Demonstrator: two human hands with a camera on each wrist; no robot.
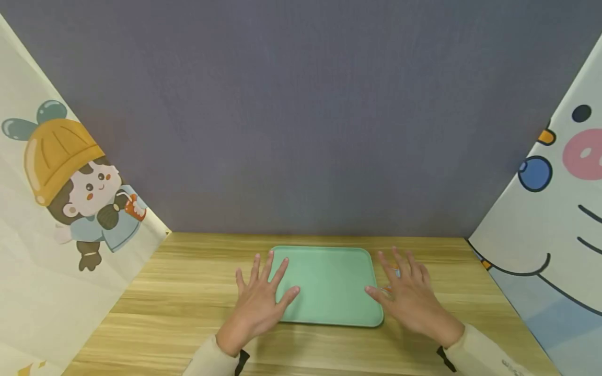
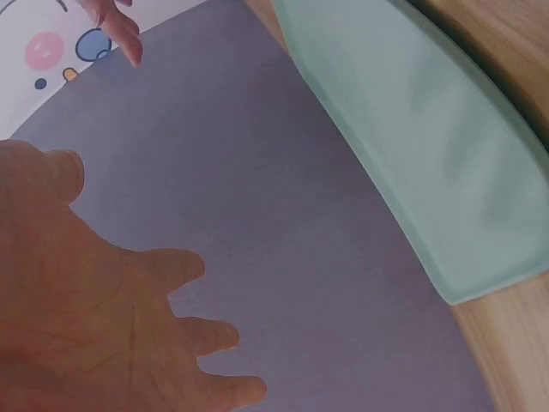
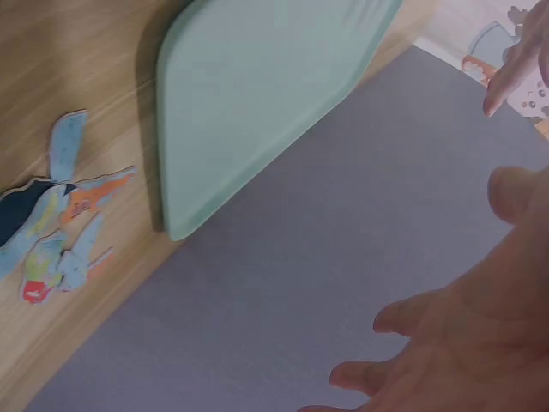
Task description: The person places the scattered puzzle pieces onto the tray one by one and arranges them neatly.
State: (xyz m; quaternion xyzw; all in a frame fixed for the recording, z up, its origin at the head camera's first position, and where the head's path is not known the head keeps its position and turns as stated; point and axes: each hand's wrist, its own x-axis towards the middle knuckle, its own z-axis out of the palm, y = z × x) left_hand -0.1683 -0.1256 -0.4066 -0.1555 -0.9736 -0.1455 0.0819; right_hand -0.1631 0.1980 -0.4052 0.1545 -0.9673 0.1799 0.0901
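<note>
A shallow mint-green tray [image 1: 331, 284] lies flat on the wooden table. Over its left edge hovers my left hand [image 1: 261, 300], fingers spread and palm down. My right hand [image 1: 411, 300] is held the same way just past the tray's right edge, its thumb overlapping the rim in the head view. Both palms are bare, as the wrist views show. Beside the tray, several flat printed cut-out pieces [image 3: 73, 202] in blue, orange, red and dark navy lie in a loose cluster. From the head view my right hand hides most of them.
The wood-grain table [image 1: 188, 292] ends at a grey-purple upright panel [image 1: 301, 120] behind the tray. White side panels with cartoon prints stand at left [image 1: 28, 250] and right [image 1: 564, 224].
</note>
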